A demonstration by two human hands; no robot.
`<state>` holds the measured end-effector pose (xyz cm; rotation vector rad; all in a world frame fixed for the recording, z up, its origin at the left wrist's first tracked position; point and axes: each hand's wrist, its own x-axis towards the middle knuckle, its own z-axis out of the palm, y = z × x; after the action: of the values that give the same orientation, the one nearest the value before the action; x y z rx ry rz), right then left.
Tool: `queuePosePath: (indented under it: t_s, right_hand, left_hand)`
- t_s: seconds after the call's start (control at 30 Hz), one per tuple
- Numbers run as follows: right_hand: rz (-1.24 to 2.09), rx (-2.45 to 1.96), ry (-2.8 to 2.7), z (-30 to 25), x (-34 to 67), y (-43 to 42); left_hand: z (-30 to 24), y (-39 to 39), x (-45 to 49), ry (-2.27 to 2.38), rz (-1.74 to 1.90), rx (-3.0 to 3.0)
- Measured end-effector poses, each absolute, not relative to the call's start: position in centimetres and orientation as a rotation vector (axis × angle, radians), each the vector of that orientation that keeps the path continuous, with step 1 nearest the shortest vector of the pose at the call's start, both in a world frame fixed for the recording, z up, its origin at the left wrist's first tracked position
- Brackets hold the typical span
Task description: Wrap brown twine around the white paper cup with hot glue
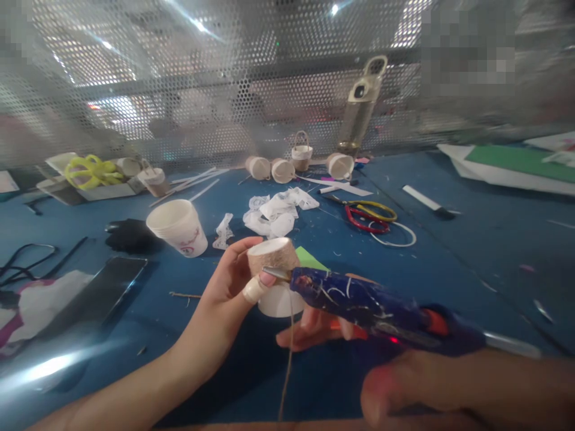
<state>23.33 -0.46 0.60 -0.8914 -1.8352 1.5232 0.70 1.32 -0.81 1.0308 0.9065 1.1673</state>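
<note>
The small wrapped cup (275,258) is held above the blue desk (449,269), just in front of the stack of white cups (173,222) and to its right. It is clasped from the side in the grip of the left hand (224,293), whose thumb (ringed by a pale bandage (254,288)) is laid across the wrapped band. The glue gun (359,299) is grasped by the right hand (413,383), and its metal nozzle is brought up beside that thumb; whether the cup is touched by it cannot be told.

The cup can be judged very light, thin-walled and easily dented, with a rough, non-slip surface where twine (288,365) is wound and a smoother one on the bare white part. It is best taken lightly by its sides, well clear of the nozzle, which may be hot. The hanging twine is likely limp.

On the stacked cups, pinkish lettering and a round mark are printed, too blurred to be read. No brand can be made out on the glue gun.
</note>
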Motion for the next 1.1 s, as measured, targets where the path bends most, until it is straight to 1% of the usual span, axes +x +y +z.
queuePosePath:
  t_s: [0.1,0.13,0.2,0.3,0.43,0.5,0.7,0.83,1.1]
  right_hand:
    - [1.908,-0.753,-1.586,0.7,23.1,-0.6]
    - [1.948,-0.722,-1.521,0.6,23.0,-0.6]
    - [1.926,-0.727,-1.474,0.4,22.9,-0.6]
    - [1.718,-0.843,-1.556,-0.3,23.2,-0.6]
    - [1.164,-1.081,-1.696,-1.2,23.7,-0.7]
    - [0.986,-1.14,-1.661,-1.3,23.7,-0.7]
    - [0.785,-1.194,-1.698,-0.5,23.7,-1.2]
    - [0.788,-1.214,-1.69,-0.5,23.8,-1.2]
    - [0.624,-1.253,-1.649,-0.5,23.7,-1.5]
  left_hand:
    - [-1.0,1.3,0.6,0.919,1.146,1.037]
    - [-1.0,1.3,0.5,0.923,1.139,1.039]
    - [-1.0,1.3,0.5,0.937,1.127,1.047]
    - [-0.9,1.3,0.6,0.954,1.127,1.065]
    - [-0.9,1.5,0.7,0.977,1.148,1.075]
    - [-0.9,1.6,0.6,0.987,1.158,1.092]
    - [-0.8,1.4,0.5,0.997,1.152,1.172]
    - [-0.6,1.4,0.7,1.012,1.173,1.186]
    - [-0.6,1.5,0.6,1.008,1.149,1.208]
